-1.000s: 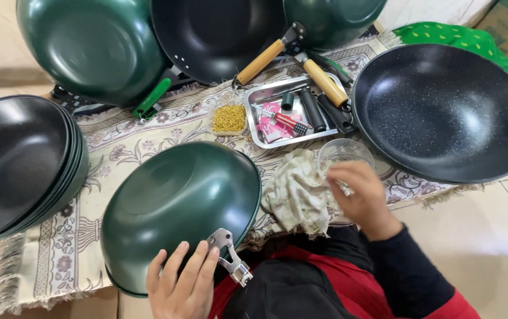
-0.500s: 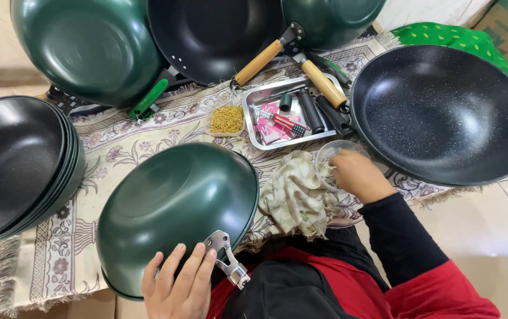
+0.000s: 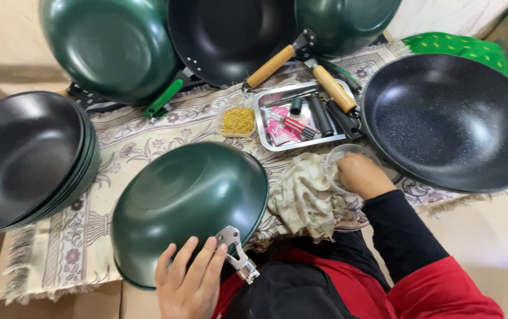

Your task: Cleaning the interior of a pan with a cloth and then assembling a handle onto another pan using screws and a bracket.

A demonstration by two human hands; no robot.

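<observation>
The left hand is lying flat, fingers spread, on the near rim of a green wok that is sitting upside down on a patterned cloth. It is pressing on the wok and is not gripping anything. Just beside the fingers, a metal bracket is sticking out from the rim of the wok.

The right hand is reaching into a small clear bowl, with the fingers curled down inside. I cannot tell if it is holding something there. The bowl is standing between a steel tray and a large black pan on the right. A crumpled rag is lying just beside this hand, touching the wok.

The tray is holding black handles, a pink packet and small tools. A small dish of yellow screws is standing to the left of the tray. Behind it, more woks are leaning, and two of them are showing wooden handles. On the left, a stack of black woks is resting.
</observation>
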